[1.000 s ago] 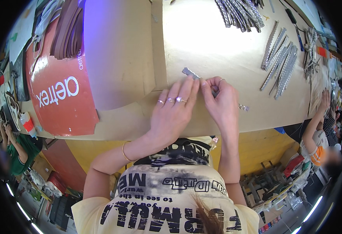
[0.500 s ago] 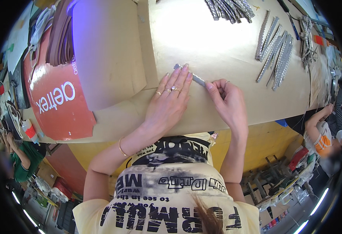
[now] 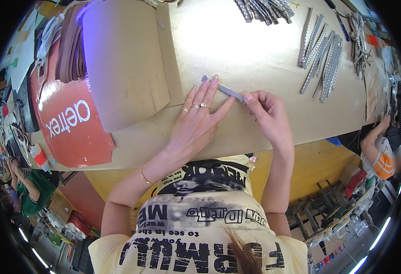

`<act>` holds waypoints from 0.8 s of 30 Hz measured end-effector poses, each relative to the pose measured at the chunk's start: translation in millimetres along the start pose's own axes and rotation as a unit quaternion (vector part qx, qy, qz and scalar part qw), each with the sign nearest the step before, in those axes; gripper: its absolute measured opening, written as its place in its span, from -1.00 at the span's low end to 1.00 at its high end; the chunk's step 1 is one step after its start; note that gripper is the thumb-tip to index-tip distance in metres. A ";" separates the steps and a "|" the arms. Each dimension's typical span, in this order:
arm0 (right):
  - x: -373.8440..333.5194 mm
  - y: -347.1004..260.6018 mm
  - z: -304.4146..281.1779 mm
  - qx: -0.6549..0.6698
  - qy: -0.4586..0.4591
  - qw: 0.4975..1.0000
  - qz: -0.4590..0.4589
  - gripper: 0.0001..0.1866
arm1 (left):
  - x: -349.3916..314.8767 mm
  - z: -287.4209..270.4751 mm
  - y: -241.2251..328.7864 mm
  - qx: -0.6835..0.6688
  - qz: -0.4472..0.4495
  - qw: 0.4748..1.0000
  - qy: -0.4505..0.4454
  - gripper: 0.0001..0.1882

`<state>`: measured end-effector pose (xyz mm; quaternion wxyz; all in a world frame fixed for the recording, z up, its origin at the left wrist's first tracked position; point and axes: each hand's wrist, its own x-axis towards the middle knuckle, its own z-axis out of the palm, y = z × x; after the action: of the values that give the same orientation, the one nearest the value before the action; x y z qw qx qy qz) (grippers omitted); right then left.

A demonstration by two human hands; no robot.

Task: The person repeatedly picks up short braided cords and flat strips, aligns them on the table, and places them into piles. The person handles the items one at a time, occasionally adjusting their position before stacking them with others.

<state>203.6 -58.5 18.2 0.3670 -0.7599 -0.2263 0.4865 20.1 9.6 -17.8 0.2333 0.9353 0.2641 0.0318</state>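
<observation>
A short grey strip (image 3: 228, 91) with a wavy, braided-looking edge lies aslant on the brown-paper-covered table (image 3: 264, 125) in front of me. My left hand (image 3: 195, 123) rests over its far left part, fingers stretched out flat, two fingertips pressing it down. The index finger is spread apart and its tip touches the strip nearer the right end. That right end is pinched between thumb and fingers of my right hand (image 3: 272, 116). Under the left fingers part of the strip is hidden.
Several silvery braided strips (image 3: 330, 64) lie at the right, beside a bundle of cords (image 3: 358, 45). Another pile of strips (image 3: 266, 9) is at the far edge. At left are a curved brown cardboard sheet (image 3: 123, 68), a red box panel (image 3: 75, 130) and brown straps (image 3: 70, 50).
My left index finger has spread away from the others along the strip toward my right hand. The right hand keeps its pinch and has moved slightly. The whole view has shifted a little.
</observation>
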 end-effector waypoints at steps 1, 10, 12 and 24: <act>-0.6 0.7 -1.1 0.015 -0.006 1.000 -0.001 -0.70 | 0.2 0.1 1.0 0.002 -0.003 1.000 0.001 -0.25; -2.0 8.6 3.1 -0.034 0.038 0.998 -0.048 -0.73 | 1.5 -4.3 6.2 -0.001 -0.024 1.000 -0.007 -0.25; -3.6 8.7 5.6 -0.085 0.067 0.992 -0.061 -0.74 | 1.5 -4.2 5.8 0.001 -0.021 1.000 -0.006 -0.27; -5.9 2.3 12.0 -0.184 0.111 0.973 -0.084 -0.74 | 1.5 -3.2 3.4 -0.031 -0.011 0.999 0.020 -0.35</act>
<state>190.1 -60.0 16.7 0.2832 -0.8418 -0.3329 0.3168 22.4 9.2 -13.5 0.2571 0.9238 0.2781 0.0557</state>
